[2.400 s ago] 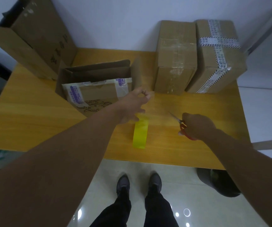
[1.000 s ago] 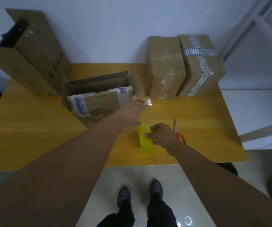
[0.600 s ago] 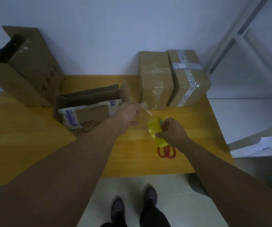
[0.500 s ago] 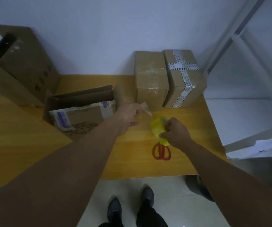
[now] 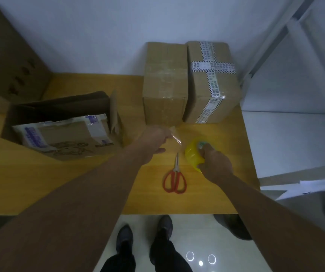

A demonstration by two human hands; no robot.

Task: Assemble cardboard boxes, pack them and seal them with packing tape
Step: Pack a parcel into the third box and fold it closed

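Table of yellow wood, viewed from above by a standing person.

Left grip sits near the table's centre. Thumb and forefinger are pinched together on the loose end of the clear tape strip. The strip runs from there toward 4 o'clock to the yellow tape roll.

Right grip is clamped on that roll from its 4 o'clock side, with fingers curled over the rim. The roll is tilted. Cannot tell whether it touches the table.

Red-handled scissors lie flat on the table, just beside the roll at its 8 o'clock. Blades are together and point to 12 o'clock, handles to 6. Neither grip touches them.

Open box stands at 9 o'clock of the left grip, with one side flap upright. Its near face carries white tape with blue print and a line drawing. Cannot tell whether that face is a flap or something packed inside.

Two closed boxes stand at 12 to 1 o'clock against the wall, touching side by side. The plain box is sealed with clear tape. The crossed-tape box, at its 3 o'clock, is bound with white printed tape edged in black stripes.

Tall cardboard stands at 10 o'clock on the far left corner, partly out of frame.

Dark shoes are on the glossy pale floor at 6 o'clock, below the table edge.
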